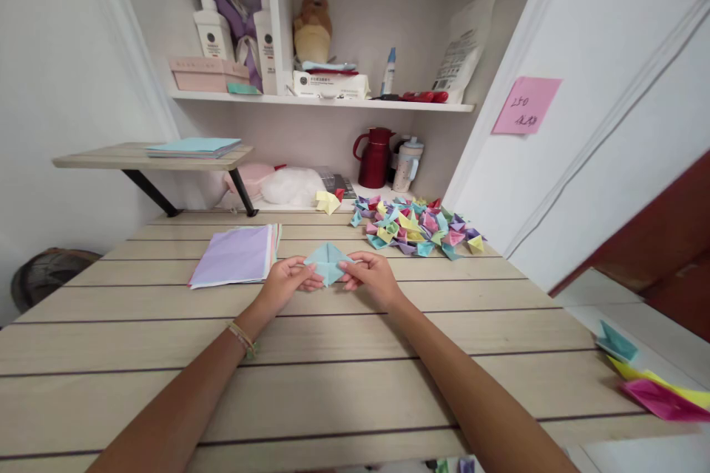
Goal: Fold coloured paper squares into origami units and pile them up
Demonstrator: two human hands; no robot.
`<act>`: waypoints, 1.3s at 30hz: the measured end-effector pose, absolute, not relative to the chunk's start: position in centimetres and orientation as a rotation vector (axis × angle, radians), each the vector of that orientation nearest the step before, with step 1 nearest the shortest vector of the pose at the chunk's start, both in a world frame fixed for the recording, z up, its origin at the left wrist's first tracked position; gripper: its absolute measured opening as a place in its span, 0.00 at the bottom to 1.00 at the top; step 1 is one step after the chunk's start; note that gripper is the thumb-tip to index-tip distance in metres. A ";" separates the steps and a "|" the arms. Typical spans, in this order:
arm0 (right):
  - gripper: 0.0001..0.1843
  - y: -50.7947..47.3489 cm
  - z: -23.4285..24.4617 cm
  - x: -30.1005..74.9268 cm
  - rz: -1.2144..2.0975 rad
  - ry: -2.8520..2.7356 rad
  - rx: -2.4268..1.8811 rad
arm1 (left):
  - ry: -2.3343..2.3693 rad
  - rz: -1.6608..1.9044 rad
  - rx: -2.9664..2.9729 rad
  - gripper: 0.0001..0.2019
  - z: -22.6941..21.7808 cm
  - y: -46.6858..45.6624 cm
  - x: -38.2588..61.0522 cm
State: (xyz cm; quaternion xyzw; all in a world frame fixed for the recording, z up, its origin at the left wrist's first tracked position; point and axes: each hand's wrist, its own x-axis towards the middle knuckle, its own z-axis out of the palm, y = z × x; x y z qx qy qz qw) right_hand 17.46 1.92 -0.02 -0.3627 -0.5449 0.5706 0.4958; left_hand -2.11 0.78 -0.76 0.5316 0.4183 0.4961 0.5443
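Between my two hands is a light blue piece of folded paper (328, 260), roughly diamond-shaped with a crease down its upper middle. My left hand (289, 281) pinches its left corner, thumb on top and fingers beneath. On the other side, my right hand (370, 275) grips the right corner the same way. The paper is held just above the slatted wooden table (333, 340). Left of my left hand lies a stack of square paper sheets (233, 255), a lilac one on top. A heap of small folded paper boats (416, 225) in many colours sits beyond my right hand.
A yellow folded paper piece (328, 202) stands at the table's back edge. Larger folded boats (663, 399) lie at the right edge. A small raised shelf (105, 155) carries blue paper (194, 147). Behind are a red jug (376, 159) and a cup (407, 165).
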 end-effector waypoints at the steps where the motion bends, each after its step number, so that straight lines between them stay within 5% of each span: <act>1: 0.19 2.0 -0.1 17.4 1.412 -1.289 -0.864 | 0.977 1.198 1.232 0.14 -0.7 0.7 -2.0; 19: 0.14 2.3 -0.7 17.1 1.338 -1.253 -0.848 | 0.954 1.292 1.226 0.12 -0.8 0.8 -1.7; 26: 0.25 2.3 -1.3 17.0 1.287 -1.254 -0.893 | 1.003 1.225 1.339 0.20 -0.5 0.5 -1.6; 39: 0.18 1.5 -0.7 16.6 1.223 -1.556 -0.863 | 0.990 1.090 1.461 0.33 -0.7 0.1 -1.6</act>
